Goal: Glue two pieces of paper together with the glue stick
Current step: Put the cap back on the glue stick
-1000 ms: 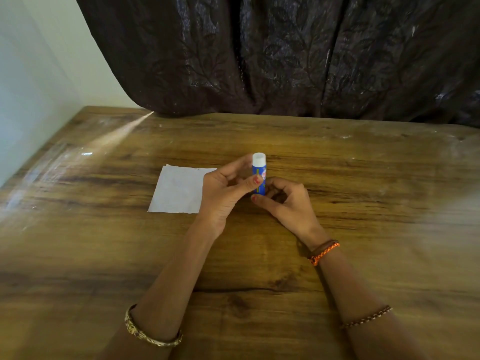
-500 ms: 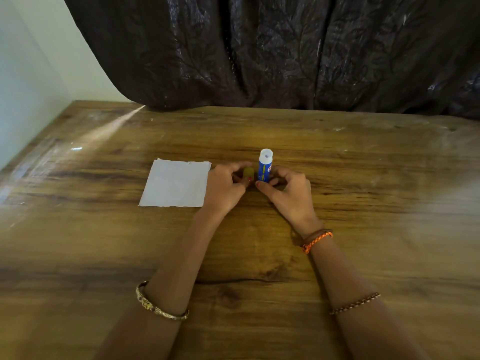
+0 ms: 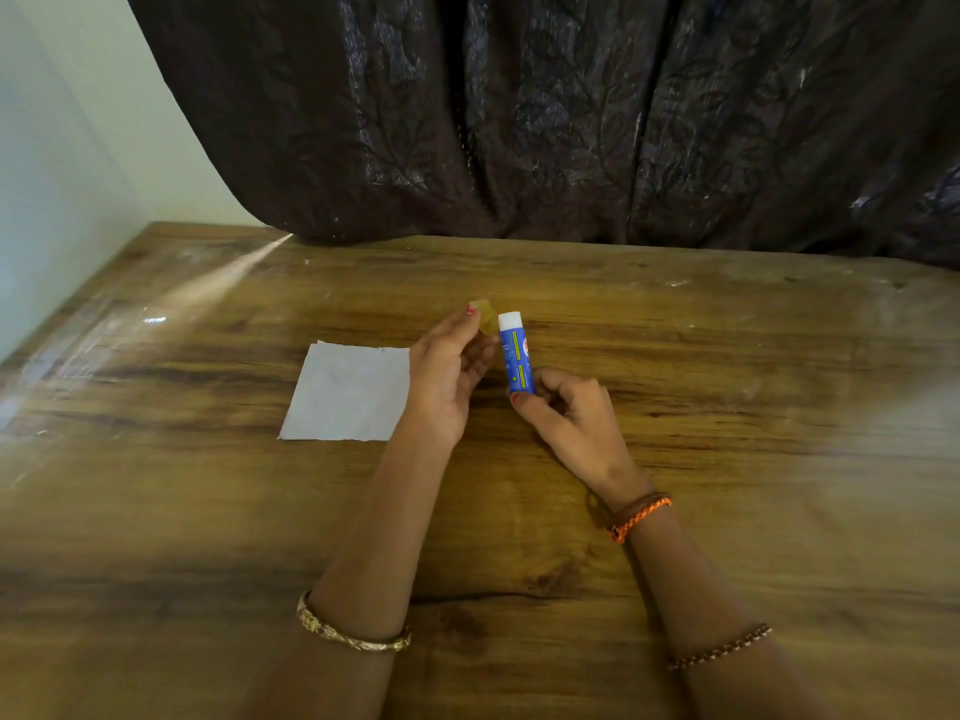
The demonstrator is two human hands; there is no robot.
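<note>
Dark curtains hang behind the wooden worktop (image 3: 675, 459). White paper (image 3: 348, 392) lies flat at left: thin, floppy, best lifted by an edge. The right hand (image 3: 566, 413) grips the hard, light glue stick (image 3: 516, 356) low down. The left hand (image 3: 447, 376) pinches its yellowish cap (image 3: 487, 317).

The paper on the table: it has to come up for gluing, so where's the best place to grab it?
Take the paper by its near left corner, coming from the left. It lies flat on the table; that corner is clear, while the left hand covers the right edge.

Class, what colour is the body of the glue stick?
Blue, with a white top; the glue stick shows best in the head view.
</note>
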